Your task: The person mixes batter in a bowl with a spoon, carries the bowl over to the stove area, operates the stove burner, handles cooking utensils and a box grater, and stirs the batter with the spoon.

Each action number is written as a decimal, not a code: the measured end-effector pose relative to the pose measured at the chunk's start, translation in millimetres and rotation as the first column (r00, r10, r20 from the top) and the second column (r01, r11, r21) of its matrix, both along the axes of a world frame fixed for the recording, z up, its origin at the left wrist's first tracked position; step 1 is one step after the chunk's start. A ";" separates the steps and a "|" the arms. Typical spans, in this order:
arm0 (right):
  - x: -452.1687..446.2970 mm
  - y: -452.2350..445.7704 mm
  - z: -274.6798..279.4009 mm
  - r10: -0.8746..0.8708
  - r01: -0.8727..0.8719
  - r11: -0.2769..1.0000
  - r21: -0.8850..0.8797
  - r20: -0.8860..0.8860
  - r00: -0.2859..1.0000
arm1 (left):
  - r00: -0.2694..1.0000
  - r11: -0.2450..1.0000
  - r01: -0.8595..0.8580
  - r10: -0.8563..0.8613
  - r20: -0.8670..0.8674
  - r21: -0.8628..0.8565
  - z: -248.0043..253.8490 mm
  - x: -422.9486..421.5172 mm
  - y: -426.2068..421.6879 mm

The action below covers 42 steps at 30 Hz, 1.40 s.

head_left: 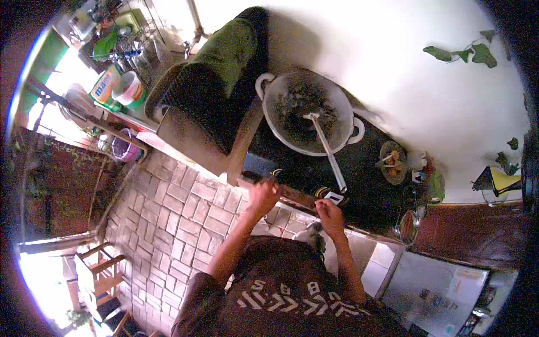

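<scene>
A large two-handled wok (281, 121) stands on the black surface, dark and charred-looking inside. A long-handled spatula (328, 151) rests in it, with its handle over the rim towards me. My left hand (264, 196) is at the front edge, fingers curled, close to a small curved yellowish item (275, 173). Whether anything is between those fingers is hidden. My right hand (330, 217) is at the same edge with its fingers drawn together, beside a small white item with a dark rectangle (333, 197). I cannot make out anything in its fingertips.
Right of the wok, a bowl of brown food pieces (394, 164) sits near jars and a green container (436, 185). A green cloth (227, 53) lies left of the wok. Further left are a dish rack (137, 48), a white tub (128, 88) and a purple bucket (124, 147).
</scene>
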State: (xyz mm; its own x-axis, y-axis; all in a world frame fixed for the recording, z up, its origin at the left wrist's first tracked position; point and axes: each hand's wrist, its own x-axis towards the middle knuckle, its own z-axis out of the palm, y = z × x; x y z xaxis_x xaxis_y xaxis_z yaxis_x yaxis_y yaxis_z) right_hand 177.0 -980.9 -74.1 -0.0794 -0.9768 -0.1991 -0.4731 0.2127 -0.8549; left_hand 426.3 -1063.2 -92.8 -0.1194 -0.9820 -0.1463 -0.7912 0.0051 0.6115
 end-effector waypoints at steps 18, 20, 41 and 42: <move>89.0 -48.1 -2.9 0.198 -0.249 0.951 -0.184 -0.259 0.945 | 0.925 0.968 -0.250 0.248 -0.289 0.030 -28.5 3.7 87.5; 91.6 -46.0 -9.0 0.196 -0.255 0.927 -0.276 -0.222 0.955 | 0.931 0.957 -0.280 0.288 -0.223 0.067 -26.1 6.4 108.5; 154.9 -61.7 -21.4 -0.210 -0.087 0.885 -0.457 -0.559 0.802 | 0.836 0.982 0.008 -0.111 -0.537 -0.191 -62.6 63.6 19.6; 157.9 -61.7 -21.0 -0.210 -0.087 0.888 -0.452 -0.567 0.796 | 0.817 0.959 0.038 -0.192 -0.544 -0.282 -67.2 62.5 16.3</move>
